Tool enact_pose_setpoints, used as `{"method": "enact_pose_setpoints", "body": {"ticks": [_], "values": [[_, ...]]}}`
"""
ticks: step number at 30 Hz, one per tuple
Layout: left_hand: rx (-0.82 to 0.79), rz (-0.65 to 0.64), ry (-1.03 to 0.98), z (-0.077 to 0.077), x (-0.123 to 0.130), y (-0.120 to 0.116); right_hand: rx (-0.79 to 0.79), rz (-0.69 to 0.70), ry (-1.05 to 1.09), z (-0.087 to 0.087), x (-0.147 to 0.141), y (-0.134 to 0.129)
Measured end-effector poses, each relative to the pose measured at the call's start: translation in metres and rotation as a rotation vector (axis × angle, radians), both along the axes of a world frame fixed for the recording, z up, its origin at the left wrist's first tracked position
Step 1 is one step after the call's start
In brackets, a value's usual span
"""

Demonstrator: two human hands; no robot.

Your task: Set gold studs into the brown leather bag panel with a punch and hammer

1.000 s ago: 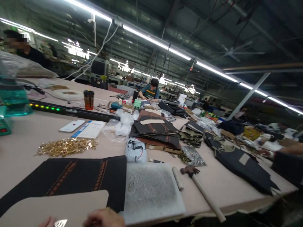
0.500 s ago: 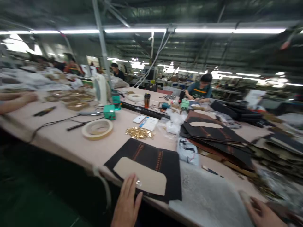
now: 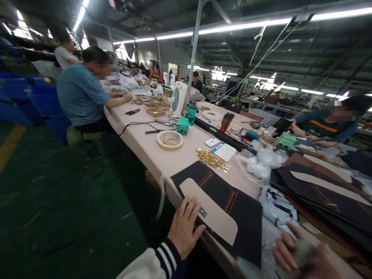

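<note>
A black panel [image 3: 247, 217] with orange-brown stitching lies at the table's near edge, and a beige rounded piece [image 3: 215, 205] rests on it. My left hand [image 3: 184, 226] lies with spread fingers on the lower left edge of the beige piece, beside a small shiny metal plate [image 3: 202, 212]. At the lower right, my right hand [image 3: 302, 252] is blurred, its fingers around a greyish object [image 3: 305, 252] that I cannot make out. A pile of small gold pieces [image 3: 212, 159] sits beyond the black panel.
Tape rolls [image 3: 170, 140], a green box [image 3: 183, 126], a phone [image 3: 212, 142] and a fan [image 3: 179, 99] stand farther back. Stacked dark panels [image 3: 322, 190] and a plastic bag [image 3: 277, 205] lie right. One person [image 3: 84, 89] sits left, another [image 3: 328, 120] right.
The view has swung left, bringing the seated person into sight. My right hand has come closer to the black panel, still holding something. My left hand stays on the beige piece.
</note>
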State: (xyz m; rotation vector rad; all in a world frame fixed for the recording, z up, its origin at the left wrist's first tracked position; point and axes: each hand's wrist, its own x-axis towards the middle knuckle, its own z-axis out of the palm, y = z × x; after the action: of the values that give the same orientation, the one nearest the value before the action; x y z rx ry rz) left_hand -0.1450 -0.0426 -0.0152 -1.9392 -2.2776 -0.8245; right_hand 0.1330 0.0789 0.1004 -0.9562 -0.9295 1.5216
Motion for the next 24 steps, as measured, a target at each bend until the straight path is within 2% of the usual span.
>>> {"method": "enact_pose_setpoints", "body": {"ticks": [1,4,6,8,12,15,18,20,24], "values": [[-0.005,0.000,-0.001,0.000,0.000,0.000,-0.042,0.026,0.059,0.004,-0.029,-0.007],[-0.015,0.006,-0.002,0.001,0.000,-0.001,-0.015,0.120,0.161,0.006,-0.111,-0.022],[-0.022,0.009,-0.003,0.000,0.000,0.000,0.036,0.153,0.190,-0.001,-0.149,-0.021],[-0.034,0.012,-0.006,-0.001,0.000,0.000,0.092,0.168,0.189,-0.013,-0.171,-0.014],[-0.067,0.008,-0.019,-0.002,0.000,0.001,0.146,0.132,0.067,-0.035,-0.193,-0.002],[-0.071,0.004,-0.025,-0.002,-0.002,0.001,0.151,0.075,0.033,-0.032,-0.201,-0.004],[-0.042,-0.002,-0.027,-0.005,-0.003,0.001,0.313,0.069,0.117,-0.017,-0.203,-0.013],[-0.027,-0.006,-0.026,-0.007,-0.003,0.002,0.418,0.088,0.168,-0.014,-0.203,-0.019],[-0.046,0.006,-0.033,-0.008,-0.002,0.003,0.401,0.104,0.040,-0.035,-0.205,-0.022]]}}
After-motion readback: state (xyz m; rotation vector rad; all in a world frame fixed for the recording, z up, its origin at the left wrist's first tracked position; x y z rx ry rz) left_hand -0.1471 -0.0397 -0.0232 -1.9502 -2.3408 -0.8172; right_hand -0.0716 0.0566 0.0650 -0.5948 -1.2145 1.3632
